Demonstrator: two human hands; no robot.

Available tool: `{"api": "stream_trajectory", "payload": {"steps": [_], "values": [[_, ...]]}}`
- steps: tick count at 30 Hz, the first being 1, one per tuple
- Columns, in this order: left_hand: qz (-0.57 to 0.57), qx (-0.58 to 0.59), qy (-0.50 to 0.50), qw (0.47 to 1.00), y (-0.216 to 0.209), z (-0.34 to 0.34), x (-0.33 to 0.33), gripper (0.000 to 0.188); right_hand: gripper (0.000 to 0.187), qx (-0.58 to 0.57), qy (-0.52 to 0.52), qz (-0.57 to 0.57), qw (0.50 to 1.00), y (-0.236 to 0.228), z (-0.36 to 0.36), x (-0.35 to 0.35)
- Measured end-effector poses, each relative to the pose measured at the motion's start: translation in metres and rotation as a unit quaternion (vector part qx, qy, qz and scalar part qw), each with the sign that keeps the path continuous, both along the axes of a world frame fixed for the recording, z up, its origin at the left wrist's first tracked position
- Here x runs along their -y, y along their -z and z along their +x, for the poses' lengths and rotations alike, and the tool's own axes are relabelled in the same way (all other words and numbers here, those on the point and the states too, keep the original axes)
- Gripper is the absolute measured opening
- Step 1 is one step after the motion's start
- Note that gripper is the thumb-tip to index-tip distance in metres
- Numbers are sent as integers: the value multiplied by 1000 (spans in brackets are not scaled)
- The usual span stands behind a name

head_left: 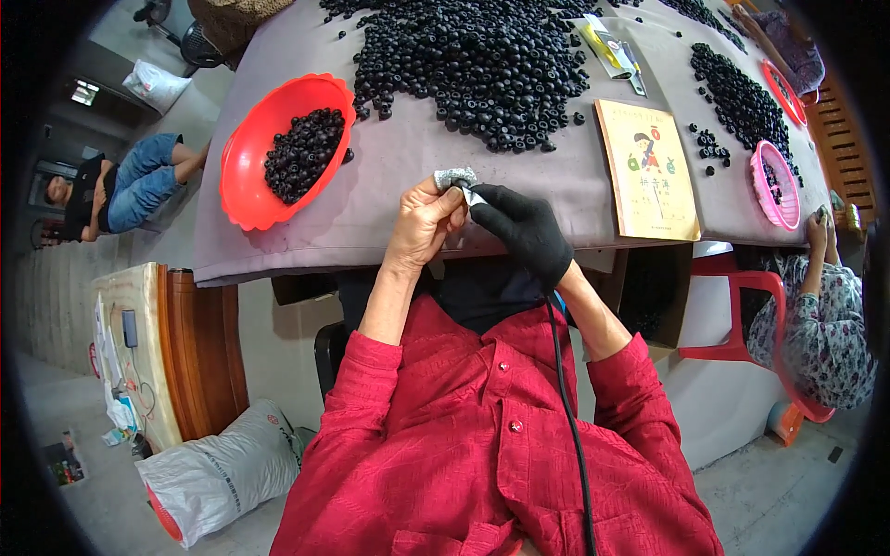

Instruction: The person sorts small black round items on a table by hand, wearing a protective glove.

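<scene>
My left hand (425,222) is bare and closed in a pinch just over the table's near edge. A silvery, patterned wrap (454,176) covers a fingertip there. My right hand (527,233), in a black glove, meets it with fingers pressed together; a whitish bit shows at its tip. Between the fingertips sits a small dark piece, apparently a black bead (459,184); the fingers partly hide it. Ahead lies a large heap of round black beads with holes (473,69). To the left, a red scalloped basin (243,181) holds more of them.
A yellow booklet (649,171) and a yellow-marked packet (607,51) lie right of the heap. A pink basket (777,185) and more beads (742,97) are farther right, near seated people. A black cable (567,398) runs down from my right wrist. A white sack (222,473) lies on the floor.
</scene>
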State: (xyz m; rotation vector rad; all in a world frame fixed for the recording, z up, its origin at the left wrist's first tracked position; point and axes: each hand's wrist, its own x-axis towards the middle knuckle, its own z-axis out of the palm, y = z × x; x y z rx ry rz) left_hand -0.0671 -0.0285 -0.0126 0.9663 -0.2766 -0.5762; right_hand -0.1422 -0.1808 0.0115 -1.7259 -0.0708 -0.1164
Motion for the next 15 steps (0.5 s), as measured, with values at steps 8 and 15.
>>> {"api": "stream_trajectory", "payload": {"steps": [8, 15], "values": [[-21, 4, 14, 1000, 1, 1, 0, 14, 34, 17, 8, -18, 1000, 1, 2, 0], [-23, -3, 20, 1000, 0, 0, 0, 14, 34, 4, 4, -24, 1000, -1, 1, 1]]}}
